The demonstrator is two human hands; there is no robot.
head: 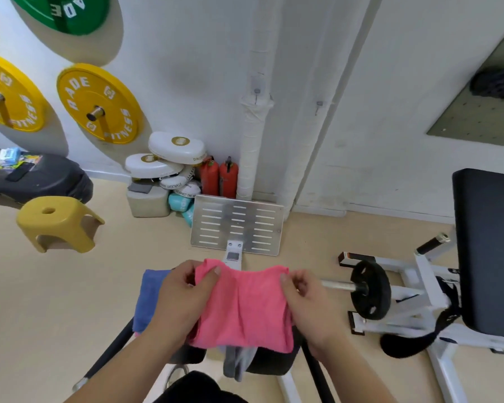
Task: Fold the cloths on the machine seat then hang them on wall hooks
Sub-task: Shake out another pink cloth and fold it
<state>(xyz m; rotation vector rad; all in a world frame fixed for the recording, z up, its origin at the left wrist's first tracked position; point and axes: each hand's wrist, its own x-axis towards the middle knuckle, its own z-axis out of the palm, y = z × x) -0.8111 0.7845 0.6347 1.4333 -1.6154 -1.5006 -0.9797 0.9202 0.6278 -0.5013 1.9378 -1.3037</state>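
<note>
Now folding | my left hand [178,298] and right hand [309,303] each pinch a far corner of the pink cloth [242,306] | next: bring far edge toward me, square it.

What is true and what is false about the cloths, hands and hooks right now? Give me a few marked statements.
1. The left hand and right hand each pinch an upper corner of the pink cloth. True.
2. The blue cloth lies to the right of the pink cloth. False: it lies on the left, partly under the left hand.
3. A cloth hangs on one of the wall hooks. False: both hooks are bare.
4. A grey cloth hangs below the pink cloth. True.
</note>
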